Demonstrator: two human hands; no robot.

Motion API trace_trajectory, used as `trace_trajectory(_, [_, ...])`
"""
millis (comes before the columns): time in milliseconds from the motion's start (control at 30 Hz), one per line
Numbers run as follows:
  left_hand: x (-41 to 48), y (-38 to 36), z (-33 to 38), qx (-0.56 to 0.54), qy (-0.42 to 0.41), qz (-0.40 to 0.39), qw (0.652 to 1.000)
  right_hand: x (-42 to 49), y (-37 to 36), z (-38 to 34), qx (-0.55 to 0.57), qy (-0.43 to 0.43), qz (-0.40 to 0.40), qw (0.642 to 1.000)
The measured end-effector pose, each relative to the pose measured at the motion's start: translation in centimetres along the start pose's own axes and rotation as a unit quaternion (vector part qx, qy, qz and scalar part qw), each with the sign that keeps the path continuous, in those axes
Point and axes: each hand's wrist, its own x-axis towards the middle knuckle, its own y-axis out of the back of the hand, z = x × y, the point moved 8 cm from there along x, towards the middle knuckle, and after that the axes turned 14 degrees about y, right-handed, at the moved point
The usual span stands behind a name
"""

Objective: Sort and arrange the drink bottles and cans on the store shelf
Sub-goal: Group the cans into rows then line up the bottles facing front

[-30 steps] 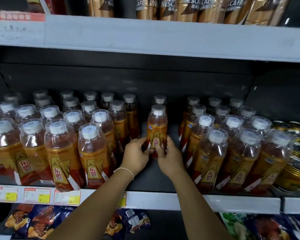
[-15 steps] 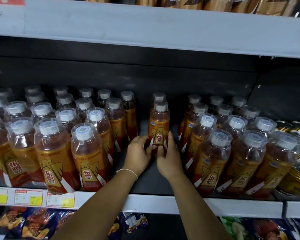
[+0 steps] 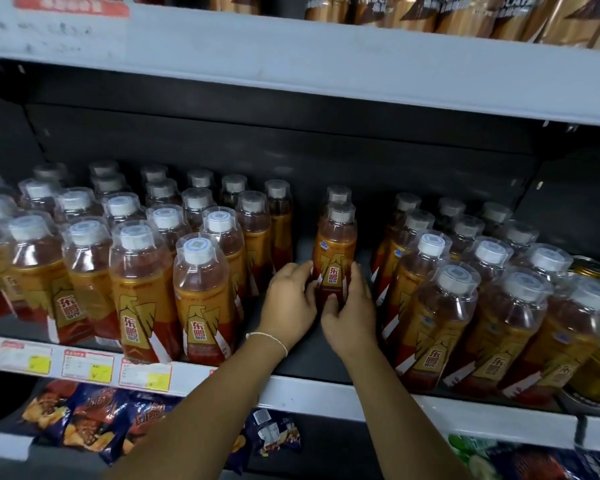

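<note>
Bottle (image 3: pixel 335 249), round clear plastic, white-capped, is clasped low by the left hand (image 3: pixel 290 306) at nine o'clock, right hand (image 3: pixel 352 317) at three.

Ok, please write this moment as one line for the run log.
task: arrange drinks | left hand: grips bottle low | right hand: grips bottle low | bottle: upright in shelf gap, rear bottle behind

Shelf (image 3: pixel 305 362) lane open between left bottles (image 3: pixel 201 296), right bottles (image 3: pixel 440 313); centre bottle (image 3: pixel 335 251) blocks.
</note>
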Motion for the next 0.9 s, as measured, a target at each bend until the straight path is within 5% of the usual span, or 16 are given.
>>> trace_trajectory(133, [-2.9, 5.6, 1.6, -0.052, -0.041, 0.048, 0.997, -1.1, 2.1, -5.0, -0.071, 0.219, 0.120, 0.966])
trace_trajectory(233, [-5.4, 9.9, 2.3, -0.067, -0.079, 0.052, 0.993, -2.0, 0.4, -7.6, -0.028, 0.292, 0.067, 0.954])
trace_trajectory(433, [-8.0, 16.9, 1.5, -0.057, -0.067, 0.140, 0.986, -4.2, -7.2, -11.4, 0.186, 0.223, -0.178, 0.940])
trace_trajectory(700, [-8.4, 18.6, -3.5, -0.039, 0.062, 0.160, 0.984, -4.2, -9.1, -10.2, 0.136, 0.135, -0.163, 0.968])
trace_trajectory(900, [-7.9, 13.0, -4.9, 0.011, 0.096, 0.014, 0.995, -4.6, -5.2, -7.2, 0.129, 0.102, -0.149, 0.975])
